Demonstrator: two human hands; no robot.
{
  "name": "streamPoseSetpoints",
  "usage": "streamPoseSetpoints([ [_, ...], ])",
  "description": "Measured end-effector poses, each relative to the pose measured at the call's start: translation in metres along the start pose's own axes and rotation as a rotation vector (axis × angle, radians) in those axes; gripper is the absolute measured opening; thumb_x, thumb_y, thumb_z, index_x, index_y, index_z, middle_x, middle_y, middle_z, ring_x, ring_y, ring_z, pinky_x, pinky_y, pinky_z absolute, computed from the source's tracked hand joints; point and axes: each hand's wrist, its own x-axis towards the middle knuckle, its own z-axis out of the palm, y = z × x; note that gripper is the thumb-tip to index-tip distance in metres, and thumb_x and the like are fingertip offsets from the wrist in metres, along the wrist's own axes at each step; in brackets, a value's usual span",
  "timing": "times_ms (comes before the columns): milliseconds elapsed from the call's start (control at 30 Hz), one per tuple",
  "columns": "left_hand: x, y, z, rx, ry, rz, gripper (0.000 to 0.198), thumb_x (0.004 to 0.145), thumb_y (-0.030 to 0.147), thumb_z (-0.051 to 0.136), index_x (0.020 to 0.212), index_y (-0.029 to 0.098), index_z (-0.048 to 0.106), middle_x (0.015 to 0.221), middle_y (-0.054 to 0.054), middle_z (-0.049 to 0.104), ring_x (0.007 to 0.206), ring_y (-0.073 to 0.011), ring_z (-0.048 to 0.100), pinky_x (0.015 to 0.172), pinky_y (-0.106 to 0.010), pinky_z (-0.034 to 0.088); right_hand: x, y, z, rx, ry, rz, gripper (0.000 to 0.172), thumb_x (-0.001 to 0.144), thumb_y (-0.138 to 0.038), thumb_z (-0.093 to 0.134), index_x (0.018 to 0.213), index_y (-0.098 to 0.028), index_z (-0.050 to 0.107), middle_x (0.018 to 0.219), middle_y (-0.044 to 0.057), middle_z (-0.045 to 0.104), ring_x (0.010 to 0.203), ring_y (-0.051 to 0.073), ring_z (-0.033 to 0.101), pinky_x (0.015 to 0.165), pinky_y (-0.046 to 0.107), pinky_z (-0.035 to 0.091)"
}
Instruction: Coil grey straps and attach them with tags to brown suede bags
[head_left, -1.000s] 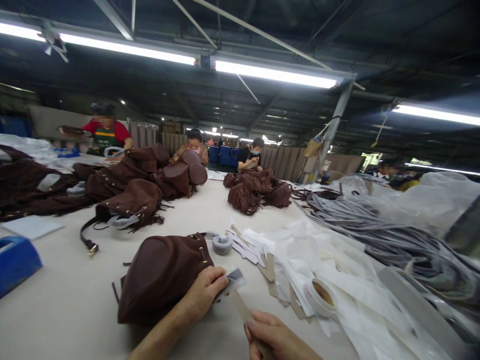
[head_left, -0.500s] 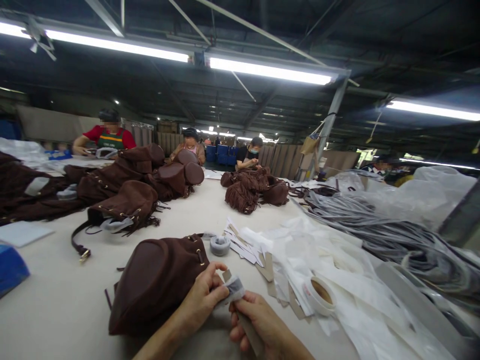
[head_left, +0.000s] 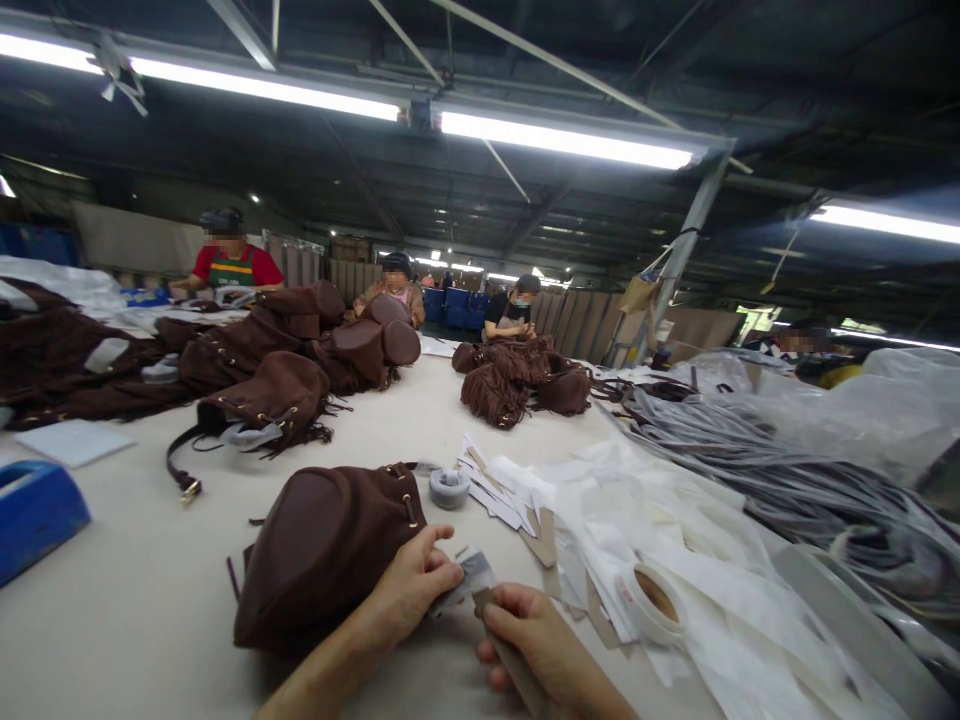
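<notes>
My left hand (head_left: 416,578) is closed on a small grey piece wrapped in translucent white film (head_left: 475,572), pinched between thumb and fingers. Close to its right, my right hand (head_left: 529,638) grips a narrow grey-brown strip (head_left: 516,668), whose upper end sticks out past the thumb near the wrapped piece. Beside my left forearm lies a dark brown drawstring bag (head_left: 319,555) on its side, its smooth base facing me. A coiled strap in clear wrap (head_left: 449,488) rests just beyond the bag's mouth.
White paper and brown card strips (head_left: 499,490) lie beyond my right hand, with a tape roll (head_left: 651,602) among white sheets. Grey wrapped straps (head_left: 765,470) heap at right. More brown bags (head_left: 262,400) cover the far left. A blue tape dispenser (head_left: 37,515) stands left. Co-workers sit across the table.
My right hand has drawn a little away from the wrapped piece, so the strip's upper end now shows. The camera has turned slightly left.
</notes>
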Motion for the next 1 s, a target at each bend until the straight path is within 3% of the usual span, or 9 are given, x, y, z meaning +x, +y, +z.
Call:
streamPoseSetpoints([
  [200,0.003,-0.005,-0.001,-0.06,-0.067,-0.009,0.046,0.064,0.044,0.07,0.095,0.014,0.054,0.057,0.005,0.052,0.048,-0.0097,0.045,0.047,-0.021,0.029,0.018,0.008,0.017,0.189,0.074,-0.236,0.032,0.059,-0.039,0.08,0.073,-0.015,0.063,0.059,-0.001,0.065,0.05,0.009,0.056,0.046,0.017,0.039],
  [333,0.002,-0.003,-0.001,-0.086,-0.102,0.011,0.04,0.065,0.046,0.07,0.083,0.013,0.059,0.063,0.0,0.059,0.056,-0.0127,0.052,0.051,-0.022,0.031,0.017,0.003,0.017,0.25,0.056,-0.172,0.037,0.058,-0.042,0.081,0.079,-0.014,0.067,0.056,-0.002,0.063,0.047,0.007,0.05,0.044,0.016,0.035],
  [433,0.001,0.0,-0.001,-0.079,-0.081,0.008,0.04,0.061,0.045,0.073,0.081,0.012,0.062,0.066,0.0,0.059,0.058,-0.0114,0.049,0.053,-0.022,0.031,0.012,0.0,0.014,0.262,0.067,-0.162,0.041,0.054,-0.038,0.085,0.082,-0.013,0.066,0.058,0.0,0.065,0.05,0.007,0.053,0.048,0.015,0.039],
  [567,0.001,0.002,-0.003,-0.082,-0.04,-0.003,0.039,0.06,0.045,0.074,0.076,0.013,0.06,0.065,0.002,0.057,0.059,-0.0107,0.047,0.054,-0.021,0.03,0.007,0.001,0.016,0.355,0.131,-0.199,0.044,0.051,-0.039,0.088,0.071,-0.018,0.055,0.059,-0.001,0.066,0.056,0.012,0.061,0.054,0.02,0.047],
  [633,0.001,0.001,-0.004,-0.086,-0.008,0.0,0.039,0.06,0.045,0.074,0.074,0.013,0.058,0.065,0.002,0.055,0.059,-0.0102,0.046,0.054,-0.021,0.029,0.001,0.002,0.015,0.402,0.073,-0.228,0.043,0.057,-0.042,0.087,0.071,-0.019,0.054,0.066,0.0,0.068,0.067,0.015,0.066,0.065,0.025,0.053],
  [700,0.0,0.001,-0.006,-0.101,0.011,0.002,0.04,0.06,0.045,0.074,0.076,0.012,0.058,0.066,0.002,0.056,0.059,-0.0103,0.046,0.055,-0.021,0.03,-0.009,0.003,0.009,0.41,-0.047,-0.256,0.038,0.066,-0.047,0.081,0.082,-0.019,0.06,0.083,0.004,0.072,0.087,0.021,0.069,0.079,0.033,0.054],
  [800,-0.001,0.002,-0.009,-0.129,0.008,-0.005,0.042,0.059,0.044,0.075,0.081,0.012,0.059,0.072,0.0,0.059,0.061,-0.0112,0.049,0.056,-0.021,0.032,-0.022,0.006,-0.007,0.298,-0.235,-0.325,0.047,0.069,-0.04,0.081,0.11,-0.024,0.062,0.115,0.007,0.067,0.112,0.026,0.061,0.094,0.039,0.049],
  [867,-0.002,0.003,-0.011,-0.135,-0.013,-0.014,0.041,0.059,0.042,0.075,0.082,0.012,0.06,0.075,-0.002,0.06,0.064,-0.0121,0.051,0.058,-0.021,0.034,-0.025,0.01,-0.017,0.162,-0.312,-0.393,0.053,0.07,-0.03,0.081,0.119,-0.028,0.06,0.127,0.006,0.061,0.12,0.027,0.056,0.099,0.04,0.046],
  [1000,-0.004,0.006,-0.011,-0.131,-0.052,-0.03,0.033,0.061,0.036,0.071,0.081,0.012,0.058,0.075,-0.001,0.059,0.064,-0.0122,0.051,0.057,-0.021,0.035,-0.013,0.015,-0.023,-0.212,-0.25,-0.648,0.038,0.082,-0.018,0.063,0.118,-0.032,0.062,0.117,0.004,0.065,0.107,0.022,0.062,0.092,0.036,0.051],
])
